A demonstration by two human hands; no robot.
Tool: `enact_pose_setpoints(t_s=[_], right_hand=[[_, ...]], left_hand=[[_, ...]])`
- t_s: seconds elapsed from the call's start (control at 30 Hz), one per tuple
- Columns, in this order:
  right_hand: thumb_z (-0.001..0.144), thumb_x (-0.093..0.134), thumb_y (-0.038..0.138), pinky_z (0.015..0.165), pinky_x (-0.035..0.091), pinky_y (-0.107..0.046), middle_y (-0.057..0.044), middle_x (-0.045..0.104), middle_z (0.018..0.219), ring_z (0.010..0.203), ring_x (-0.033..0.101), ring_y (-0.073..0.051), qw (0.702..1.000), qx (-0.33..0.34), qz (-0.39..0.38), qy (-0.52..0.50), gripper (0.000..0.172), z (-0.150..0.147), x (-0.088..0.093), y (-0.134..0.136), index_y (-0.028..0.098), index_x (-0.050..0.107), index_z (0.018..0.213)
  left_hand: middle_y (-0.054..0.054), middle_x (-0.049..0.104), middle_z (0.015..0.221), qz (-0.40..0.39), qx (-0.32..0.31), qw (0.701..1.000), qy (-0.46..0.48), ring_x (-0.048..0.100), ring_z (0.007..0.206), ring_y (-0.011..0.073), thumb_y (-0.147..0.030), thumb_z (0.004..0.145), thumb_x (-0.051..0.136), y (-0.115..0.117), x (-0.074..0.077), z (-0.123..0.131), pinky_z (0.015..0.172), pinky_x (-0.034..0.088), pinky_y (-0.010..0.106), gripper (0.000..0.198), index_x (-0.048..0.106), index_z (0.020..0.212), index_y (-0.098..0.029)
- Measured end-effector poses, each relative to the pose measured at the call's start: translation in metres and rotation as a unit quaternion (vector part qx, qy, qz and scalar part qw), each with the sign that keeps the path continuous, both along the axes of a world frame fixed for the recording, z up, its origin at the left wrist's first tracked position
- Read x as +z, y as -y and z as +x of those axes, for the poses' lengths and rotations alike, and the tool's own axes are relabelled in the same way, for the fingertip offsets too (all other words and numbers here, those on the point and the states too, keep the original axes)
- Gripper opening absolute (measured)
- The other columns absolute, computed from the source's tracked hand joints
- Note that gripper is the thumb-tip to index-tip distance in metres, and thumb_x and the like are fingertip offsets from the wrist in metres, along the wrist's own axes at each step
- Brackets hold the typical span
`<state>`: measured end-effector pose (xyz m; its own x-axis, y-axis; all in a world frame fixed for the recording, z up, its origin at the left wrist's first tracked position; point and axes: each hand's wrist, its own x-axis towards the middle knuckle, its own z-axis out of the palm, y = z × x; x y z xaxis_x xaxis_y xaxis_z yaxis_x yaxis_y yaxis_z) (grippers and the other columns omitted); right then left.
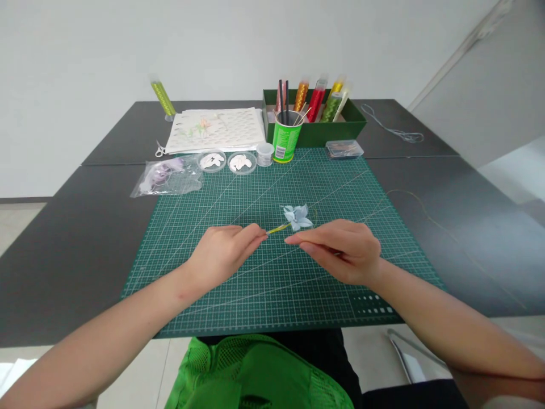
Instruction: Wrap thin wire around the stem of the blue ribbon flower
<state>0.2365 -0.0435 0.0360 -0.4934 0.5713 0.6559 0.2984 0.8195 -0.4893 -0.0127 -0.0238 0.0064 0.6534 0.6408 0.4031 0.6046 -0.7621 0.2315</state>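
Observation:
A pale blue flower [297, 217] with pointed petals is held above the green cutting mat [255, 284], its yellow-green stem [279, 229] running down to the left. My left hand [227, 250] pinches the lower end of that stem. Just below and right of the flower is my right hand [343, 250], its fingers pressed together; what they hold, if anything, is too small to tell. A thin thread [415, 196] curves from near the flower over the mat's right edge onto the dark table.
Behind stand a green can [287, 139] of sticks, a dark green box [327, 133] of thread spools, a clear case [344, 149], two dishes of white pieces [242, 163], a plastic bag [168, 176], scissors [160, 150], patterned sheets [217, 130] and a yellow-green spool [162, 99].

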Motion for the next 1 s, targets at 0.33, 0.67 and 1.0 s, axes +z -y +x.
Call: enact_pose_setpoints(t_s=[0.33, 0.67, 1.0], right_hand=[[0.097, 0.063, 0.024, 0.059, 0.057, -0.02, -0.001, 0.082, 0.093, 0.069, 0.074, -0.012, 0.989, -0.01, -0.15, -0.014, 0.021, 0.009, -0.001, -0.024, 0.024, 0.081, 0.108], [0.095, 0.066, 0.027, 0.087, 0.064, -0.029, -0.001, 0.08, 0.109, 0.099, 0.077, -0.017, 0.961, 0.015, -0.276, -0.031, 0.021, 0.007, -0.02, -0.04, 0.026, 0.08, 0.11], [0.095, 0.066, 0.028, 0.075, 0.062, -0.026, -0.001, 0.081, 0.1, 0.086, 0.077, -0.016, 0.966, 0.07, -0.245, -0.037, 0.021, 0.008, -0.013, -0.037, 0.028, 0.08, 0.11]], left_hand=[[-0.002, 0.064, 0.064, 0.063, -0.158, 0.982, -0.08, 0.06, 0.054, 0.0139, -0.018, 0.106, 0.045, 0.01, 0.0, 0.006, 0.049, 0.042, 0.027, 0.019, 0.063, 0.099, -0.016], [-0.002, 0.067, 0.064, -0.025, -0.179, 0.983, -0.028, 0.062, 0.053, 0.0122, -0.029, 0.109, 0.043, 0.016, 0.002, 0.008, 0.047, 0.043, 0.026, 0.029, 0.066, 0.096, -0.017], [-0.002, 0.077, 0.076, -0.256, -0.152, 0.954, 0.009, 0.07, 0.062, 0.0106, -0.029, 0.104, 0.055, 0.015, 0.011, 0.014, 0.056, 0.048, 0.02, 0.022, 0.071, 0.094, -0.018]])
